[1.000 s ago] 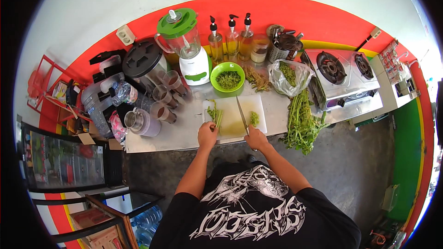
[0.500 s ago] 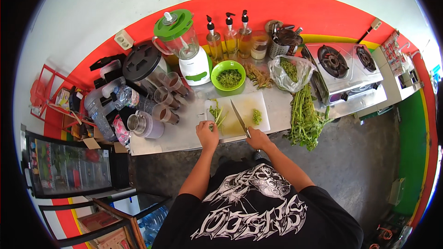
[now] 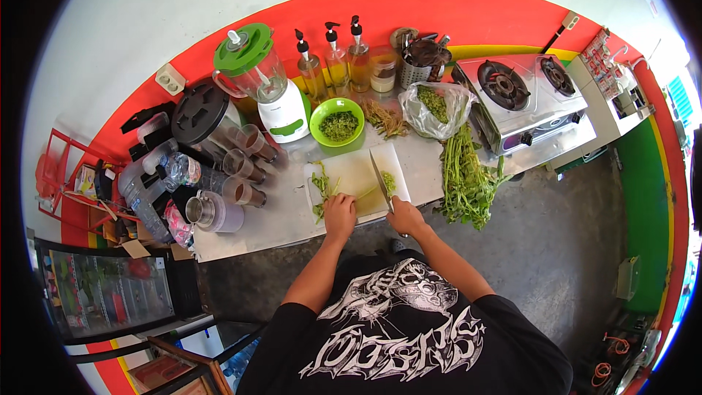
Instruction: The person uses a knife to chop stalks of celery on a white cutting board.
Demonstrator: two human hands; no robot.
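Note:
A pale cutting board (image 3: 352,172) lies on the steel counter in front of me. My left hand (image 3: 339,213) rests on the board's near edge, fingers on a bunch of green stems (image 3: 321,189) lying along the board's left side. My right hand (image 3: 404,216) grips the handle of a knife (image 3: 379,178); its blade points away from me across the board. A small heap of chopped greens (image 3: 389,181) sits just right of the blade.
A green bowl of chopped greens (image 3: 337,122), a blender with a green lid (image 3: 262,80), pump bottles (image 3: 335,64), a plastic bag of greens (image 3: 436,108) and a long bundle of leafy stems (image 3: 465,175) surround the board. A two-burner gas stove (image 3: 523,95) stands right. Cups and jugs (image 3: 232,168) crowd the left.
The view has shifted a little. My left hand has slid right along the stems toward the knife; my right hand still holds the knife over the board.

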